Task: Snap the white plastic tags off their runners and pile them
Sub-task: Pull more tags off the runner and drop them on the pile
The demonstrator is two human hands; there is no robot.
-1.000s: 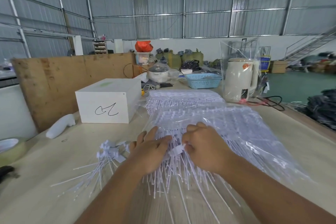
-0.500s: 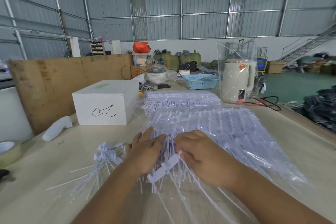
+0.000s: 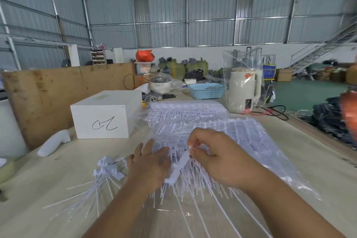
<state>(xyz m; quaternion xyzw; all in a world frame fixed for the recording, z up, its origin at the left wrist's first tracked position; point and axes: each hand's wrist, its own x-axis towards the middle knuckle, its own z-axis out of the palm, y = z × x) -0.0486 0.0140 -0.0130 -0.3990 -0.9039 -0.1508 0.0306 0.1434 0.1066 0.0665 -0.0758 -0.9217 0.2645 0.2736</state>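
A big heap of white plastic tags on runners [image 3: 222, 133] in clear wrap covers the middle of the table. My right hand [image 3: 216, 156] pinches one strip of tags [image 3: 179, 166] at its upper end and lifts it slantwise off the heap. My left hand [image 3: 148, 164] lies flat on the heap's near edge, fingers spread, touching the strip's lower end. To the left of my left hand lies a small pile of loose tags [image 3: 108, 168] with long thin tails fanned toward me.
A white box [image 3: 104, 114] with a black scribble stands at the back left, a white foam piece [image 3: 54, 142] beside it. Behind the heap are a blue basket [image 3: 206, 91] and a cream kettle [image 3: 243, 89] with a black cable. A plywood board [image 3: 48, 91] walls the left.
My right hand has risen and drawn one strip of tags up out of the heap. My left hand has slid a little lower and stayed pressed on the heap.
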